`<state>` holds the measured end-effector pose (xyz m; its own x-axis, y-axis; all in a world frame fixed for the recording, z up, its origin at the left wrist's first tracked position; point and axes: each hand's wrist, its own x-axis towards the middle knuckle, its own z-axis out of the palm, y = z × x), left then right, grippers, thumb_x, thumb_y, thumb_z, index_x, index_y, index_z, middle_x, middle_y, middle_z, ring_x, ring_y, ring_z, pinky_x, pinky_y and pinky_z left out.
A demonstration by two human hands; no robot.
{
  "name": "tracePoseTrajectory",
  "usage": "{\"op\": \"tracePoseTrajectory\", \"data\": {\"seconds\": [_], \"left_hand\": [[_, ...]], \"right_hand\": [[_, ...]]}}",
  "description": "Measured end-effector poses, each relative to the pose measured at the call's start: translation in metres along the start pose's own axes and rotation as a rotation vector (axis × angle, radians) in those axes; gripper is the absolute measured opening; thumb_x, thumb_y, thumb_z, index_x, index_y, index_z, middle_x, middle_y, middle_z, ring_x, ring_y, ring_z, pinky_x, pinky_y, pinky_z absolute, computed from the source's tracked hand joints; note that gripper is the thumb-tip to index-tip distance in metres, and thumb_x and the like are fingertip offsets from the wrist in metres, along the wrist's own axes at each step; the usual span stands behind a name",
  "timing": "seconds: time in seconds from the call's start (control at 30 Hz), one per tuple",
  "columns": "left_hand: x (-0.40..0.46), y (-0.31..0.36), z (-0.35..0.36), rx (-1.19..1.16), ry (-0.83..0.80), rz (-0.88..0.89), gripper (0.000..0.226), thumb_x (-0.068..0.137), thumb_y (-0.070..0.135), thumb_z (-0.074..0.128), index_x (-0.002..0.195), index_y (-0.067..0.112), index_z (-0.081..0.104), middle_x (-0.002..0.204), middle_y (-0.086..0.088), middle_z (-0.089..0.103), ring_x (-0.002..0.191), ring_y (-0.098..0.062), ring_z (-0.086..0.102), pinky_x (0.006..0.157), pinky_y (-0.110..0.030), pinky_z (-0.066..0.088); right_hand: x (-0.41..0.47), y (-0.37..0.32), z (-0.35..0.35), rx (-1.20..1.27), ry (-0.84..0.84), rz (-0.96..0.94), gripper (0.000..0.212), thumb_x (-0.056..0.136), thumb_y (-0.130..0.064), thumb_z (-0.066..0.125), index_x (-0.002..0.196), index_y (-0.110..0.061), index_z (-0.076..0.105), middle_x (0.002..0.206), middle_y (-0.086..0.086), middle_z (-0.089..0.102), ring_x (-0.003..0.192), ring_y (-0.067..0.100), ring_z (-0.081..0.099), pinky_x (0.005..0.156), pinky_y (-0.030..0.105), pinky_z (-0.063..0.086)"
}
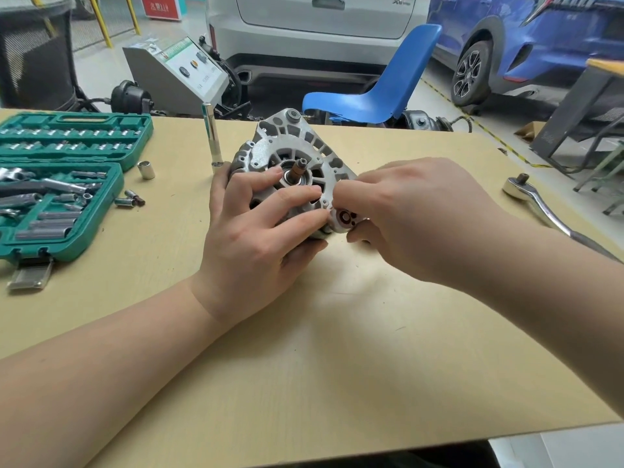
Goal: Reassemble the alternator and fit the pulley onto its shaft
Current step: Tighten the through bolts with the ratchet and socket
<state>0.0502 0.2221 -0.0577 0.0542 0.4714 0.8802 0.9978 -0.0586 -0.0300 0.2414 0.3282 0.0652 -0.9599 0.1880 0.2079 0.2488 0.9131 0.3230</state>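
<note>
Head view: one alternator (290, 163) stands tilted on the table (337, 332), its single bare shaft (299, 167) pointing up toward the camera. The left hand (256, 231) grips its front housing, fingers curled across the face and thumb underneath. The right hand (412, 214) has its fingertips bunched at the housing's lower right edge; whether they pinch anything cannot be told.

One green socket case (64, 184) lies open at left, with three loose sockets (146, 169) beside it. One extension bar (212, 136) stands upright. One ratchet (547, 211) lies at right. Two cars (317, 28) stand behind; their badges are unreadable. One blue chair (381, 86) faces the table.
</note>
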Motion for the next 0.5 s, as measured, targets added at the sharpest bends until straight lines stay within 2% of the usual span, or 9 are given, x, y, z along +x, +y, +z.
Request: {"op": "tracePoseTrajectory", "data": {"seconds": [0.1, 0.2, 0.3, 0.4, 0.5], "left_hand": [[0.000, 0.001, 0.001, -0.015, 0.027, -0.005, 0.022, 0.096, 0.036, 0.083, 0.109, 0.019, 0.085, 0.128, 0.001, 0.077, 0.123, -0.036, 0.052, 0.095, -0.074, 0.048], [0.001, 0.001, 0.001, -0.026, 0.040, -0.008, 0.020, 0.096, 0.037, 0.084, 0.106, 0.020, 0.086, 0.126, 0.001, 0.078, 0.122, -0.036, 0.052, 0.094, -0.075, 0.048], [0.001, 0.001, 0.000, -0.034, 0.033, -0.005, 0.020, 0.097, 0.037, 0.083, 0.106, 0.020, 0.086, 0.126, 0.000, 0.077, 0.122, -0.036, 0.051, 0.094, -0.075, 0.048], [0.002, 0.002, -0.001, -0.037, 0.019, -0.011, 0.019, 0.098, 0.037, 0.081, 0.106, 0.020, 0.086, 0.127, 0.000, 0.077, 0.122, -0.036, 0.050, 0.094, -0.074, 0.048], [0.002, 0.002, -0.002, -0.026, 0.000, -0.008, 0.019, 0.097, 0.036, 0.082, 0.108, 0.021, 0.086, 0.128, 0.000, 0.077, 0.123, -0.036, 0.049, 0.094, -0.073, 0.048]], "right_hand": [[-0.002, -0.005, 0.005, 0.055, -0.001, 0.092, 0.034, 0.098, -0.036, 0.066, 0.091, -0.027, 0.033, 0.073, -0.005, 0.043, 0.071, 0.033, 0.048, 0.055, 0.035, 0.030], [-0.010, -0.013, 0.013, 0.313, -0.001, 0.267, 0.036, 0.093, -0.053, 0.068, 0.091, -0.027, 0.043, 0.073, -0.004, 0.049, 0.071, 0.029, 0.047, 0.059, 0.036, 0.033], [-0.012, -0.019, 0.018, 0.454, 0.035, 0.347, 0.038, 0.089, -0.060, 0.070, 0.094, -0.025, 0.057, 0.074, -0.006, 0.053, 0.069, 0.015, 0.050, 0.056, 0.031, 0.037], [-0.011, -0.016, 0.016, 0.445, 0.031, 0.331, 0.036, 0.088, -0.059, 0.071, 0.095, -0.026, 0.059, 0.075, -0.007, 0.054, 0.069, 0.016, 0.052, 0.057, 0.032, 0.038], [-0.011, -0.009, 0.010, 0.255, 0.017, 0.205, 0.029, 0.093, -0.050, 0.069, 0.098, -0.025, 0.054, 0.075, -0.005, 0.054, 0.072, 0.030, 0.053, 0.058, 0.037, 0.040]]}}
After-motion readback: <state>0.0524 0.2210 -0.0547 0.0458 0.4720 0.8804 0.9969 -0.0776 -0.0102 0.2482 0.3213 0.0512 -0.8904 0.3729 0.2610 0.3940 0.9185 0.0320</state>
